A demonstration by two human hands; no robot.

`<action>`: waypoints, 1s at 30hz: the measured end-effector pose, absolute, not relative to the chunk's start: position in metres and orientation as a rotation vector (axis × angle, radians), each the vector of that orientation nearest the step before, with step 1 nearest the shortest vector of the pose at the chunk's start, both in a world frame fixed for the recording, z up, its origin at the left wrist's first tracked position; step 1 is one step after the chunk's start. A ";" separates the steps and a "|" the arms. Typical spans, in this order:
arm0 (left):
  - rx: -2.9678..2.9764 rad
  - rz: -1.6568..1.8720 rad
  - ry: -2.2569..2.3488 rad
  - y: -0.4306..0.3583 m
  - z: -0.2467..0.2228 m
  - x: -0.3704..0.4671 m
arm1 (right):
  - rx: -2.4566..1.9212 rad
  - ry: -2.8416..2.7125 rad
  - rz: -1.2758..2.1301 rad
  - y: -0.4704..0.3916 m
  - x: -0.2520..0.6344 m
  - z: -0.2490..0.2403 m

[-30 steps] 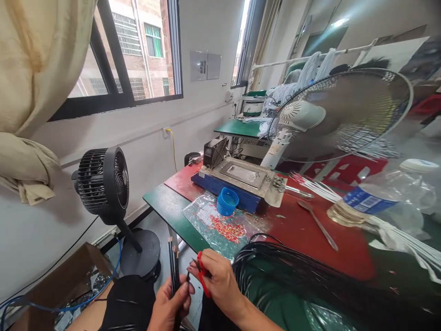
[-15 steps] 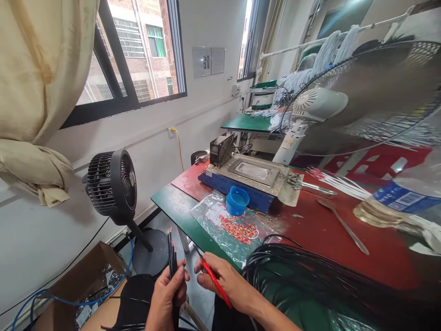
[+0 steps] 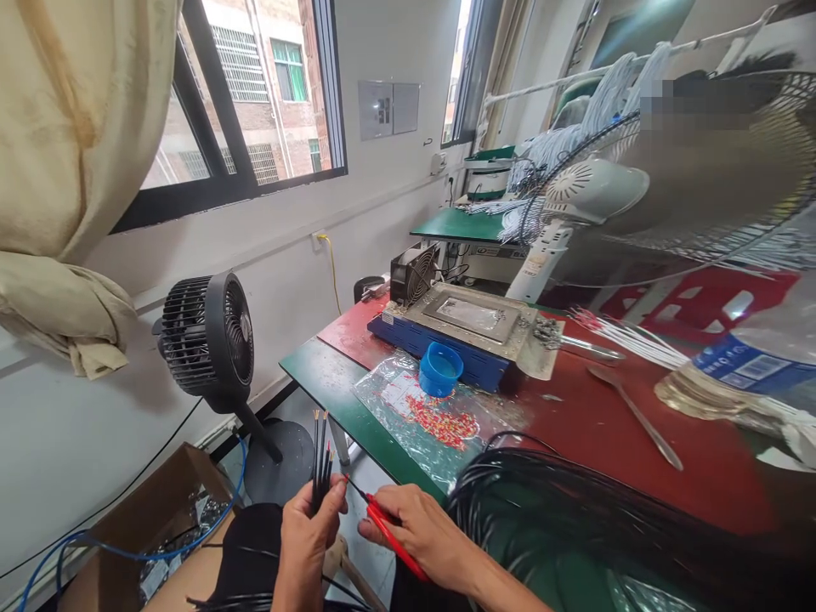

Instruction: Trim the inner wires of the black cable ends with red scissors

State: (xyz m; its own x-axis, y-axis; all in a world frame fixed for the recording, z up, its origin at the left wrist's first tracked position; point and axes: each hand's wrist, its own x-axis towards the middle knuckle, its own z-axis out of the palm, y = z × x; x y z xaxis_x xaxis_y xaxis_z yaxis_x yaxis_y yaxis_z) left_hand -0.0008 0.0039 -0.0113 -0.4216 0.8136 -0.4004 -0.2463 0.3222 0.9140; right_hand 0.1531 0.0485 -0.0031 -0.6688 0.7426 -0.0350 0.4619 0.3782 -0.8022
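My left hand is closed around several black cables, which stand upright with bare copper ends at the top. A small red tip shows by its thumb and forefinger. To the right, my right hand grips a red-handled tool. The tool's thin dark tip points at the left fingertips; whether it touches the wire there is too small to tell. Beyond the hands, small red and yellow pieces lie on a clear plastic bag, beside a blue round container.
A blue heating unit with a metal plate stands on the red-topped table. Coiled black cables lie near the right forearm. Farther right are a metal spoon and a large bottle. A black fan stands left.
My right hand has turned slightly, and the tool's tip has come down closer to my left fingertips. The cables in my left hand are more spread at the top.
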 end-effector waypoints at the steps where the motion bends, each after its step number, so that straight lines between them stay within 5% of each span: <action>1: 0.538 1.303 1.576 0.004 -0.012 -0.001 | -1.065 -2.296 1.188 0.048 0.153 -0.004; 12: 0.593 1.235 1.525 0.005 -0.011 -0.007 | -1.107 -2.185 1.232 0.047 0.150 -0.016; 21: 0.411 1.143 1.287 -0.006 -0.007 0.005 | -0.916 -1.348 1.997 0.053 0.151 -0.018; 30: 0.534 1.075 1.301 -0.008 -0.005 0.016 | -0.861 -1.341 2.021 0.052 0.151 -0.021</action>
State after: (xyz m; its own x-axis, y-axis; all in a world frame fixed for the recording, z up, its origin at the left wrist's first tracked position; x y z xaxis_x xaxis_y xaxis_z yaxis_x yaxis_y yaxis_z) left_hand 0.0158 -0.0079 -0.0053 -0.0894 0.8610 -0.5007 -0.3294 0.4489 0.8307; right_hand 0.1510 0.0519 -0.0214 -0.6368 0.7435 -0.2043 -0.1008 -0.3429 -0.9339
